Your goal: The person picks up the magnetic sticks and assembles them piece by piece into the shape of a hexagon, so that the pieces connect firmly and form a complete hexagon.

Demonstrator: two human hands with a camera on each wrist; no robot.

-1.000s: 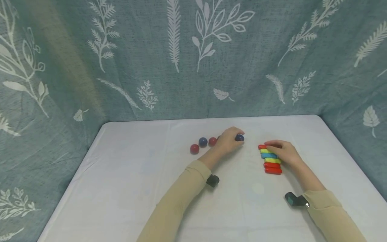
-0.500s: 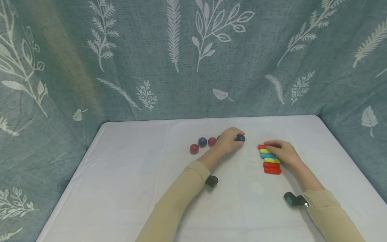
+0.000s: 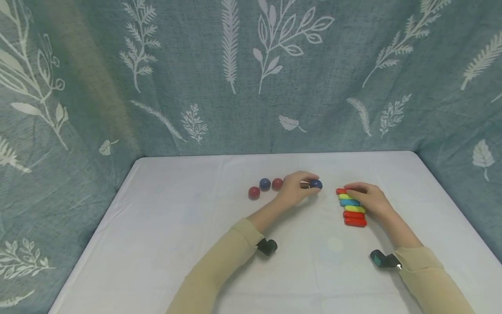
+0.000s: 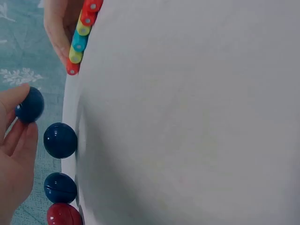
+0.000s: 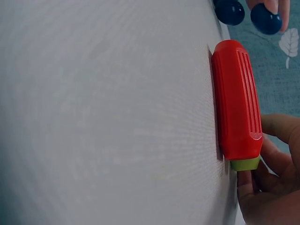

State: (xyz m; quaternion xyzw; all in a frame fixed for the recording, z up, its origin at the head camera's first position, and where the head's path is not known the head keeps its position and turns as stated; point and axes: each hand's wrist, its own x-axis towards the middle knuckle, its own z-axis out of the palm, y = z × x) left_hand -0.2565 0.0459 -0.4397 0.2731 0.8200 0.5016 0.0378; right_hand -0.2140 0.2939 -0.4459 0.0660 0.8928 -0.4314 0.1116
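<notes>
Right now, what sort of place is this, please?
Probably a curtained-off filming corner: a white table, teal leaf-patterned cloth behind it, and black wrist-worn devices, perhaps cameras.

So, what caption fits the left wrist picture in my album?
Left grip holds a blue ball near two more blue balls and a red ball, colourful bars beyond.

Desk [image 3: 164,218]: white, far corners rounded | Grey-green cloth [image 3: 184,56]: printed with pale leaves, hung behind and alongside
</notes>
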